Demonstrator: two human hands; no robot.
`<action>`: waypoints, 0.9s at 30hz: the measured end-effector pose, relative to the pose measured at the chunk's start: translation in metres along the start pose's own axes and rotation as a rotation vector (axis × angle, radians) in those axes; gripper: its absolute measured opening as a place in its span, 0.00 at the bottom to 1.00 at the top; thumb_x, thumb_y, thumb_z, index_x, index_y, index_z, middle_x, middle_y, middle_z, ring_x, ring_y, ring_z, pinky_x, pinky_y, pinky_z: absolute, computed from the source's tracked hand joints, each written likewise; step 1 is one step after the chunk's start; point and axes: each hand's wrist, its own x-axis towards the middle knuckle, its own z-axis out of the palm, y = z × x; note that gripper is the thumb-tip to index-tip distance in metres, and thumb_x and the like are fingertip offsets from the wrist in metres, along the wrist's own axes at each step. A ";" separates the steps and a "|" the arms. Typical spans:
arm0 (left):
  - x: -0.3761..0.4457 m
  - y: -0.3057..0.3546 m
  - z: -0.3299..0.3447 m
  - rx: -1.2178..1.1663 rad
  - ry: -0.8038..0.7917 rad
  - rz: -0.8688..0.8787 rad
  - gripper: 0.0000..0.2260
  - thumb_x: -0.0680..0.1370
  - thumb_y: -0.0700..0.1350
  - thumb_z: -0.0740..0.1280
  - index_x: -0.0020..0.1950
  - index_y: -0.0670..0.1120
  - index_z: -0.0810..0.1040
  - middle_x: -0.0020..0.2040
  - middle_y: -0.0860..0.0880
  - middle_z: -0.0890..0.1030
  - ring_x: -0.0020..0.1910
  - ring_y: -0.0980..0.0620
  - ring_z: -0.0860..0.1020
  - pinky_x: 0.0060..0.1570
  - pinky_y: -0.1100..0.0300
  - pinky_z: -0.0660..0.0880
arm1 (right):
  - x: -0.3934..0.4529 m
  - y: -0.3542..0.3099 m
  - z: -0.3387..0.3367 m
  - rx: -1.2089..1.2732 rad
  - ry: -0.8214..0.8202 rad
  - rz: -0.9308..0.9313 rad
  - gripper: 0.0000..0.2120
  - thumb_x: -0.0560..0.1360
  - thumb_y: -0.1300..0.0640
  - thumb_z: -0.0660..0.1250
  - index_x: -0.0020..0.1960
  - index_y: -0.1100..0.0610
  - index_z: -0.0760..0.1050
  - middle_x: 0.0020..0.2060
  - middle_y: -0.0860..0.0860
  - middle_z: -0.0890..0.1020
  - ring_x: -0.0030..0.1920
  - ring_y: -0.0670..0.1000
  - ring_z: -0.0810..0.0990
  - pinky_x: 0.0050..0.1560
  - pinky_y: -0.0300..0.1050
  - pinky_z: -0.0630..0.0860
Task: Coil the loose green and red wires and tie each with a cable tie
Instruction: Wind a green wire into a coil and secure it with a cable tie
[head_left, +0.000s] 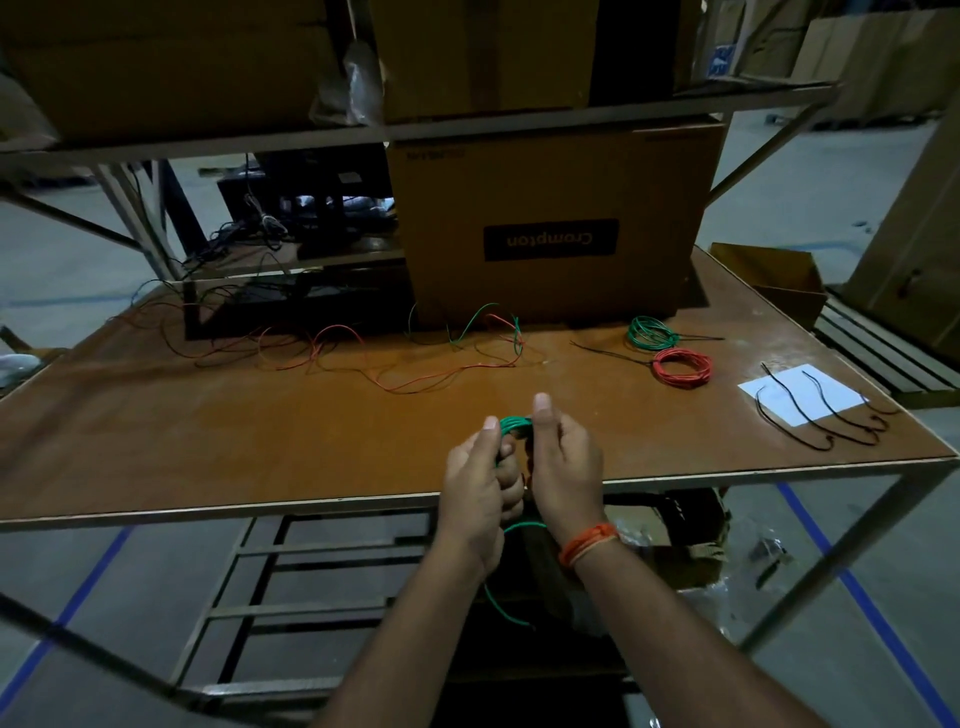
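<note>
Green coil (515, 426) pinched between left hand (475, 491) and right hand (566, 467), both closed on it above the table (260, 441) edge, loose tail (501, 608) dangling below, likely to spring undone if either grip slackens before a tie (831, 410), well apart at right, is fetched.

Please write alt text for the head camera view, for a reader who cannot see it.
Both hands, left hand and right hand, hold a green wire coil over the brown table. Behind lie a finished green coil, a red coil, loose wires and black cable ties.
</note>
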 end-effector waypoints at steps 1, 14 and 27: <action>-0.001 -0.003 0.003 0.018 0.035 0.006 0.16 0.86 0.53 0.56 0.42 0.47 0.70 0.26 0.54 0.62 0.21 0.58 0.57 0.21 0.65 0.55 | 0.002 0.002 0.001 -0.025 0.051 0.007 0.27 0.82 0.39 0.54 0.35 0.58 0.70 0.26 0.51 0.71 0.28 0.49 0.70 0.30 0.52 0.68; -0.002 -0.004 -0.003 0.174 0.013 -0.004 0.13 0.86 0.50 0.58 0.46 0.43 0.72 0.27 0.55 0.64 0.24 0.58 0.60 0.26 0.62 0.58 | 0.007 0.011 -0.008 -0.097 -0.037 0.002 0.27 0.83 0.41 0.53 0.33 0.56 0.70 0.26 0.49 0.71 0.28 0.48 0.69 0.31 0.49 0.65; 0.052 0.029 -0.065 -0.114 0.625 0.184 0.15 0.87 0.46 0.54 0.42 0.46 0.67 0.30 0.50 0.67 0.24 0.55 0.65 0.24 0.62 0.63 | -0.007 0.019 -0.030 -0.687 -0.597 -0.408 0.07 0.77 0.51 0.65 0.50 0.53 0.79 0.43 0.50 0.84 0.47 0.53 0.81 0.44 0.45 0.73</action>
